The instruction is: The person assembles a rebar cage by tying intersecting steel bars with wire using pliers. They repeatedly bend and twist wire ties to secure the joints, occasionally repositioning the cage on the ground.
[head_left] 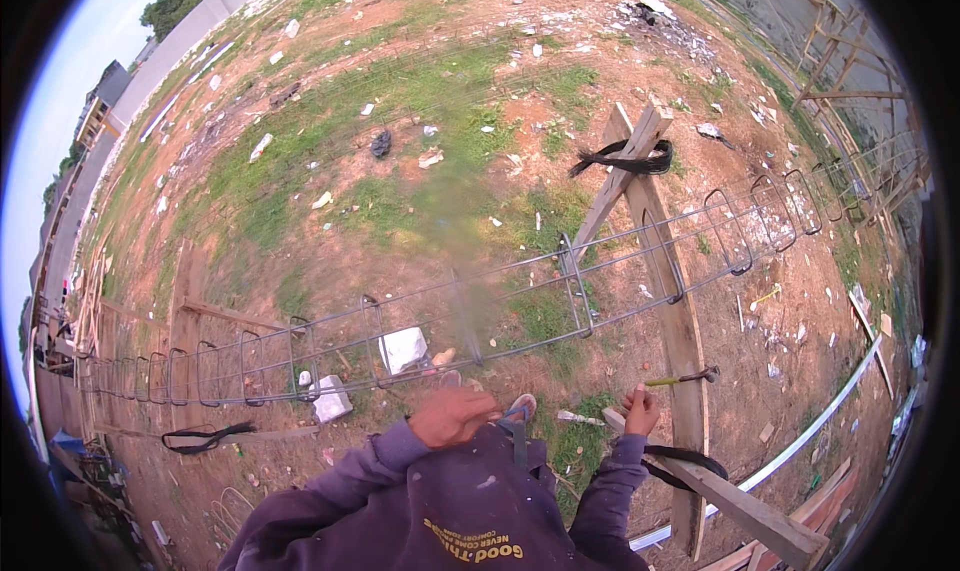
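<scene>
A long cage of thin steel bars with square stirrups runs across in front of me, propped on wooden supports. My left hand is closed, fingers curled, just on the near side of the cage; whatever it may grip is hidden. My right hand is closed round a yellow-handled tool with a dark metal head, which looks like pincers. That head points right, over the right-hand post. Bundles of black wire strands hang on the wood, one at the crossed top, another near my right forearm.
The right wooden trestle has a beam jutting toward my right side. At left stands another wooden support with black strands. White blocks lie beneath the cage. Litter dots the grassy dirt; bamboo scaffolding stands far right.
</scene>
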{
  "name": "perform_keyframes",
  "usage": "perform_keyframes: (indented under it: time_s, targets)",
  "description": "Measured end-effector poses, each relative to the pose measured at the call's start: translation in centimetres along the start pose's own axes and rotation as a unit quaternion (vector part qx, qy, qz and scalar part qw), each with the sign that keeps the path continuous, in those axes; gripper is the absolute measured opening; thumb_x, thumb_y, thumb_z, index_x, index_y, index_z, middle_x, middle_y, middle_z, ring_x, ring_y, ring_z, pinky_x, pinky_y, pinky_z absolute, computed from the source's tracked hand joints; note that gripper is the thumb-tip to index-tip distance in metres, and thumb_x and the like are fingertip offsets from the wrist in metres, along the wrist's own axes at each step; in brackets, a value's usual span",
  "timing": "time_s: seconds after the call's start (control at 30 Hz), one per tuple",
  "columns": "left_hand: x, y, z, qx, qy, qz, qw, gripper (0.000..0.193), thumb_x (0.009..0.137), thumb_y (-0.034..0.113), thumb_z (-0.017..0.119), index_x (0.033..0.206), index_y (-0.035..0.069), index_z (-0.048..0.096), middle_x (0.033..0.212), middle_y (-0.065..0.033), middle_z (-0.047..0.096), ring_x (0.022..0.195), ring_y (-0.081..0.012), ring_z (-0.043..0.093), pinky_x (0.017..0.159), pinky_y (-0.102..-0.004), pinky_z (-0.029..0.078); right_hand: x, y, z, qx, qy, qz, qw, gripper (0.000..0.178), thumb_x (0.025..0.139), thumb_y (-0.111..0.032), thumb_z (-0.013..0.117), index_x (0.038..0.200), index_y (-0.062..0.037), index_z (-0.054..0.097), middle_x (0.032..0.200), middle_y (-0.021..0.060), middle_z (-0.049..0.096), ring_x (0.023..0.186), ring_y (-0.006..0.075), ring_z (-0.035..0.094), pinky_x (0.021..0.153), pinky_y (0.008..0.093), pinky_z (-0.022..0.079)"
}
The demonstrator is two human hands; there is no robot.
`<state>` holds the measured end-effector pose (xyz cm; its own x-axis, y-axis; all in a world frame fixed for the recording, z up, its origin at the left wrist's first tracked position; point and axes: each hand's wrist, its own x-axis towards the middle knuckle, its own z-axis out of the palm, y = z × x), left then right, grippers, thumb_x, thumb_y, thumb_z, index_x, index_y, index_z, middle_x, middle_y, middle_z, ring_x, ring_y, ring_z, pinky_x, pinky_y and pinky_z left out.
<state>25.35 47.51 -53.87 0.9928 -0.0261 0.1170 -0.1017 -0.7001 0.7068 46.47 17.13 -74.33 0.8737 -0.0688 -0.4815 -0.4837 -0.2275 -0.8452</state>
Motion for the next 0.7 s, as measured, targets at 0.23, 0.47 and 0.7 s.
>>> perform_keyframes:
  time_s: [0.23, 0.47, 0.7]
  targets:
    - [0.2, 0.6, 1.4, 0.047, -0.114, -0.014, 0.992, 0.020, 0.088, 0.017, 0.062, 0.106, 0.009, 0.060, 0.090, -0.0115, 0.061, 0.085, -0.0323, 0.062, 0.072, -0.0411, 0.049, -14.3, -14.6, 13.2, 0.228, -0.416, 0.053, 0.879, 0.046, 0.102, -0.038, 0.048, 0.122, 0.0032, 0.053, 0.075, 0.0048, 0.060, 0.060, 0.0118, 0.056, 0.053, 0.0253, 0.046]
    - [-1.3, -1.5, -1.1, -0.274, 0.327, -0.188, 0.885, 0.038, 0.098, 0.022, 0.058, 0.129, -0.001, 0.056, 0.128, -0.0166, 0.060, 0.118, -0.0252, 0.059, 0.099, -0.0367, 0.047, -19.2, -16.2, 16.6, -0.030, -0.293, -0.264, 0.919, 0.031, 0.102, -0.023, 0.049, 0.095, 0.0022, 0.065, 0.057, -0.0050, 0.042, 0.053, 0.0018, 0.034, 0.048, 0.0228, 0.028]
    - [-2.9, -4.8, -3.6, -0.496, 0.385, -0.211, 0.749, 0.033, 0.101, 0.021, 0.052, 0.119, -0.005, 0.059, 0.116, -0.0163, 0.065, 0.110, -0.0260, 0.063, 0.096, -0.0370, 0.049, -22.3, -15.8, 20.0, -0.092, -0.384, -0.193, 0.898, 0.024, 0.099, -0.019, 0.051, 0.103, -0.0012, 0.067, 0.078, 0.0112, 0.066, 0.067, 0.0141, 0.057, 0.063, 0.0311, 0.046]
